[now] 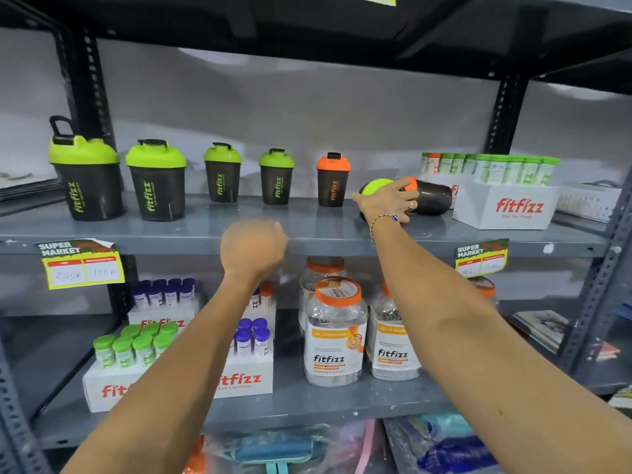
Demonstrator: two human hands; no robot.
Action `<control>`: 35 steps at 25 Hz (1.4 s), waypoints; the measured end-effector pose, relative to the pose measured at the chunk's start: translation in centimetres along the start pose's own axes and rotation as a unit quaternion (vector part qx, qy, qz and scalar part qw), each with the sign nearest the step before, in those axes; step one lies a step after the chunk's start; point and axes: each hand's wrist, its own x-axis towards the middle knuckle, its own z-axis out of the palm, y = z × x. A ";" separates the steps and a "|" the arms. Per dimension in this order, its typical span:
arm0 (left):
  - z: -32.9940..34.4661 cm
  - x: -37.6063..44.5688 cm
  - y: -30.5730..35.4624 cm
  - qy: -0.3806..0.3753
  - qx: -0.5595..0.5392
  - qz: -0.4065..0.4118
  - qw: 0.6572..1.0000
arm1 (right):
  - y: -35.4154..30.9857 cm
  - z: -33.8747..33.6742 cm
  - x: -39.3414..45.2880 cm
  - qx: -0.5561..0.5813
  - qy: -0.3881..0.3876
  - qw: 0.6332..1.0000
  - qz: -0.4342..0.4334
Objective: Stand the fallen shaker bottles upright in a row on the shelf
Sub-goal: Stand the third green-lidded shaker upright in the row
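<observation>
The left hand (253, 249) is curled shut, holding nothing. Five bottles (277, 176) are stood up in a row on the shelf (171, 230). Two fallen bottles (432, 196) are left; one is gripped by the right hand (388, 200).

The grey shelf (191, 230) has a bare front strip before the five standing shakers, and gaps between them, widest between the second green-lidded shaker (155, 181) and the third (223, 173). Right of the orange-lidded shaker (333, 181) the way is blocked: two fallen shakers (431, 196) lie there under the right hand (388, 200), hemmed in by the white box (506, 206) of tubes just beside them. Overhead, the dark upper shelf (307, 25) leaves ample room above the lids
</observation>
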 end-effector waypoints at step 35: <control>-4.0 3.5 -6.8 -0.326 -0.239 -0.039 0.914 | -10.2 -4.6 -7.5 0.104 -0.430 0.826 -0.348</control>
